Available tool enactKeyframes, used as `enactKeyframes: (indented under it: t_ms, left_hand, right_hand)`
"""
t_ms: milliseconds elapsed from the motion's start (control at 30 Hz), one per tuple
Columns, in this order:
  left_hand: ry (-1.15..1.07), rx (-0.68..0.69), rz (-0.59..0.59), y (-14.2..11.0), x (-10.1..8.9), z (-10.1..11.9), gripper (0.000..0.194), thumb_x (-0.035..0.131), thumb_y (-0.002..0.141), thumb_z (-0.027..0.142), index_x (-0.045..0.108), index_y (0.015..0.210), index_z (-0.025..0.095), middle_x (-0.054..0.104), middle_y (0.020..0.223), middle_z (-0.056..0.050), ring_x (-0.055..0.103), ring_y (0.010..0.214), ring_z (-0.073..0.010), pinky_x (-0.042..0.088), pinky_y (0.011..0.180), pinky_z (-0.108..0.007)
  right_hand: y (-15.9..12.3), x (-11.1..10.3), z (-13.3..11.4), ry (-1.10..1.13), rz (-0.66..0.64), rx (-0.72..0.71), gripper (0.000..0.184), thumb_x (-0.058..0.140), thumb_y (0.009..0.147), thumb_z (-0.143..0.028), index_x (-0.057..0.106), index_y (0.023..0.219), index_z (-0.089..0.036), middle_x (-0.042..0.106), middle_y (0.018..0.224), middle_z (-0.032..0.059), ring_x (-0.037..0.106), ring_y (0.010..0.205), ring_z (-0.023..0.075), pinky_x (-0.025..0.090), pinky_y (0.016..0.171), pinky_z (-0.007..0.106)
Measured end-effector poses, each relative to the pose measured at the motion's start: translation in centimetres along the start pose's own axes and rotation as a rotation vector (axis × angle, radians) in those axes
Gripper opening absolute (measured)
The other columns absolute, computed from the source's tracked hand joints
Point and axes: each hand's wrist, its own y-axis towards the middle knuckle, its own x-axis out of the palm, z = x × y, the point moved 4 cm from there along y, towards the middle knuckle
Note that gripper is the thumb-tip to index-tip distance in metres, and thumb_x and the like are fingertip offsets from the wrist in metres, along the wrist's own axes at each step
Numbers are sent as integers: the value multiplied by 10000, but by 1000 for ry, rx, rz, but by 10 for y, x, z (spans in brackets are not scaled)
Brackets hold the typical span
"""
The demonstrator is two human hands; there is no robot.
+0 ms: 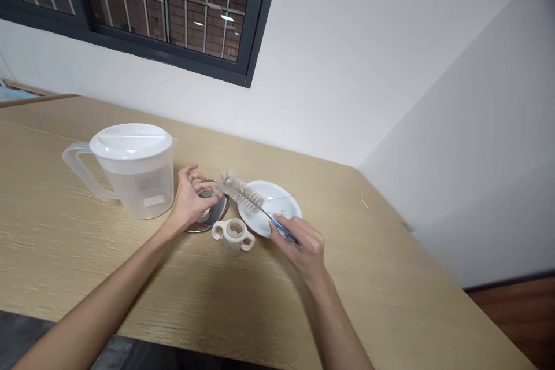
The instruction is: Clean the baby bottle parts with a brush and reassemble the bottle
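Note:
My right hand (301,240) is closed around the blue handle of a bottle brush (243,193). The brush slants up and left, its whitish bristles over the edge of a white plate (288,202). At the bristly tip is my left hand (193,196), fingers curved and apart; whether they touch the bristles cannot be made out. Under that hand lies a round shiny metal dish (220,214), partly covered, with a small whitish piece (203,217) on it. A small clear baby bottle with a two-handled cream collar (235,231) stands upright just in front, touched by neither hand.
A clear plastic pitcher (143,185) with a white lid stands left of my left hand. A thin pale strand (365,200) lies on the wooden table (368,277) at right. Behind the table are a white wall (325,69) and a barred window (173,6).

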Motion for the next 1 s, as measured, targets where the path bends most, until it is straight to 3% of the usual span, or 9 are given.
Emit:
enactKeyframes:
  t_ms: [333, 800, 1000]
  left_hand:
    - [19, 14, -21, -2, 3, -1, 848, 829, 545, 167, 320, 1207, 313, 458, 1008, 60, 644, 749, -64, 536, 788, -262]
    - [-122, -141, 6, -3, 4, -4, 901, 847, 505, 135, 302, 1203, 298, 476, 1006, 57, 667, 739, -79, 556, 763, -284]
    - [-104, -147, 48, -2, 2, -5, 911, 860, 496, 143, 300, 1200, 286, 466, 1012, 53, 672, 737, -83, 556, 743, -279]
  right_hand:
    - [-2, 2, -2, -58, -65, -51, 131, 646, 867, -129, 682, 989, -161, 555, 603, -20, 479, 526, 87, 384, 536, 228]
    - [-2, 0, -7, -78, 82, -22, 244, 689, 825, -94, 675, 1057, -168, 576, 613, -21, 468, 522, 87, 396, 539, 234]
    - [-1, -1, -7, -46, 31, -52, 228, 699, 815, -85, 670, 1030, -156, 576, 635, -19, 464, 534, 82, 398, 547, 228]
